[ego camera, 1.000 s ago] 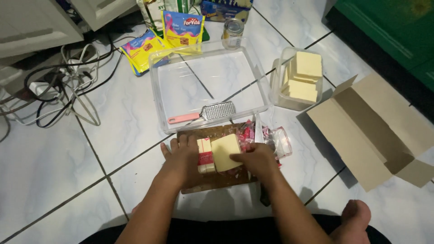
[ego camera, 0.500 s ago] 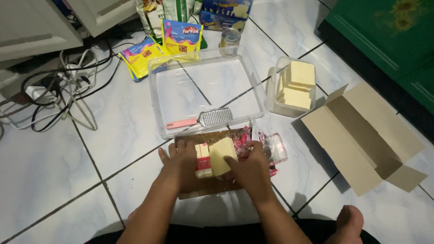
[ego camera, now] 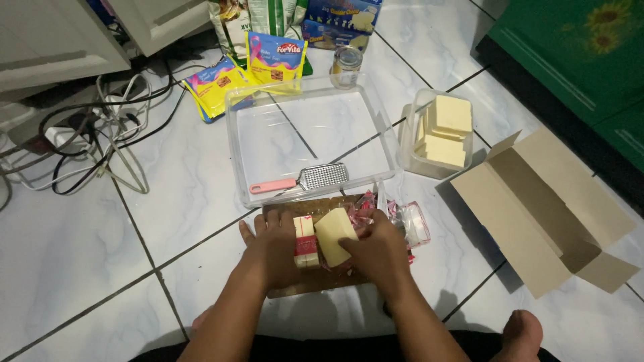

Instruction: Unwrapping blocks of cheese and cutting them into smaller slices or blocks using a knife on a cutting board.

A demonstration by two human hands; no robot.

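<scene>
On a brown wooden cutting board (ego camera: 315,285), a pale yellow block of cheese (ego camera: 333,234) is gripped by the closed right hand (ego camera: 379,251), much as it was a moment earlier. A smaller red-banded wrapped cheese block (ego camera: 306,241) is steadied by the curled left hand (ego camera: 275,245) (still touching it). A pink-handled metal grater (ego camera: 302,179) is seen lying in the clear plastic tray (ego camera: 382,144) beyond.

Glossy white tiled floor (ego camera: 87,268); clear plastic tray (ego camera: 315,134); perforated metal grater (ego camera: 323,176) with pink plastic handle; matt cardboard box (ego camera: 543,208); wooden cutting board (ego camera: 315,281); smooth, waxy cheese block (ego camera: 333,234).
</scene>
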